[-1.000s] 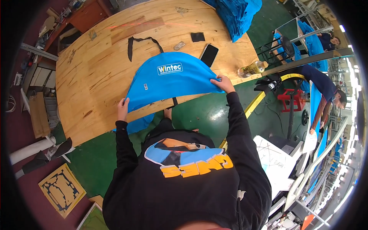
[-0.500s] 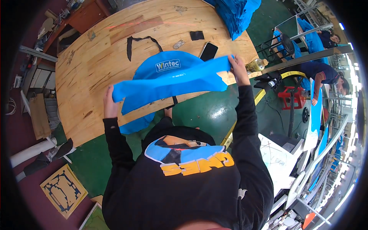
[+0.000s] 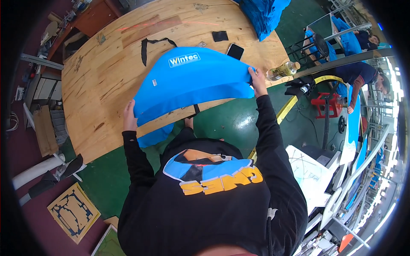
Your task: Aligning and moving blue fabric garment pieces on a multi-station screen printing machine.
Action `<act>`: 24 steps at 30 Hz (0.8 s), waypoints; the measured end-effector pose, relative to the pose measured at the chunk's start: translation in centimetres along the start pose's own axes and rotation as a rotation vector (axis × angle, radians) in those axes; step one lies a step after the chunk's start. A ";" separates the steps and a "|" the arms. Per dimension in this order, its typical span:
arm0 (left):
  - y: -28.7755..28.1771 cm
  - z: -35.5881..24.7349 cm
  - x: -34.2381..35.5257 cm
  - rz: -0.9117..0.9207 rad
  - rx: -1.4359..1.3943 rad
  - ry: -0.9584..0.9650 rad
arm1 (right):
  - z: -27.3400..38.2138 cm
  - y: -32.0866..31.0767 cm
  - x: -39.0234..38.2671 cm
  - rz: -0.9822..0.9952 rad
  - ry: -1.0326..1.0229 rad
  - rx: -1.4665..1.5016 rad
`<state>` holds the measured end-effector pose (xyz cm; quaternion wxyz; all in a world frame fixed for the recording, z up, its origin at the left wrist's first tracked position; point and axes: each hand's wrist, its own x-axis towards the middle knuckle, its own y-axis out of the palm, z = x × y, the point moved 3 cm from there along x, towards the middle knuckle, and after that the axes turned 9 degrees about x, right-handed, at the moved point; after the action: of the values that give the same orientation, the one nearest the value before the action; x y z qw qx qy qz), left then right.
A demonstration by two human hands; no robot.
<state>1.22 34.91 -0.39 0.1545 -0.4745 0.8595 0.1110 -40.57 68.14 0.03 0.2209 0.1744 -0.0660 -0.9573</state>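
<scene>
A blue fabric panel (image 3: 192, 81), dome-shaped with a printed patch near its top edge and a small white tag, stretches between my two hands over the front of the wooden table (image 3: 94, 98). At its left corner, my left hand (image 3: 130, 116) is closed on the edge. My right hand (image 3: 258, 81) pinches the opposite corner. The panel's near edge sags in a fold. More blue fabric (image 3: 156, 135) hangs below the table's front edge. Behind the panel lies a thin black strip (image 3: 144, 53), partly covered by it.
A phone (image 3: 235, 51) and a black square (image 3: 220, 36) lie beyond the panel. To the right, a bottle (image 3: 282, 71) lies at the table's edge. A tall blue fabric pile (image 3: 265, 17) stands far right. A person (image 3: 363, 81) works beyond, near a red stool (image 3: 321, 103).
The panel went from a raised, folded band to a broader spread with its printed patch facing up. My hands came slightly closer together; the right one moved left and down.
</scene>
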 end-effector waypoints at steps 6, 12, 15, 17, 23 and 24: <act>-2.2 7.3 1.6 0.060 0.247 -0.078 | -5.8 -2.2 0.2 -0.028 0.070 -0.200; -2.7 7.9 1.7 0.048 0.241 -0.041 | -4.2 -2.2 -0.8 -0.041 0.061 -0.155; -2.6 7.3 1.4 0.019 0.324 -0.026 | -4.0 -3.1 -1.1 -0.055 0.063 -0.162; -2.3 7.1 1.4 0.013 0.369 -0.022 | -4.5 -4.5 -1.0 -0.068 0.076 -0.176; -7.5 9.2 1.2 -0.004 0.509 0.133 | -6.6 -5.5 -1.6 -0.101 0.080 -0.118; -7.7 9.2 1.3 0.002 0.646 0.194 | -7.0 -6.9 -1.4 -0.095 0.070 -0.110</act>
<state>8.57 33.00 -9.70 0.2144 -0.4083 0.8615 -0.2127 -39.59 74.61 -7.47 0.1868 0.1981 0.0027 -0.9622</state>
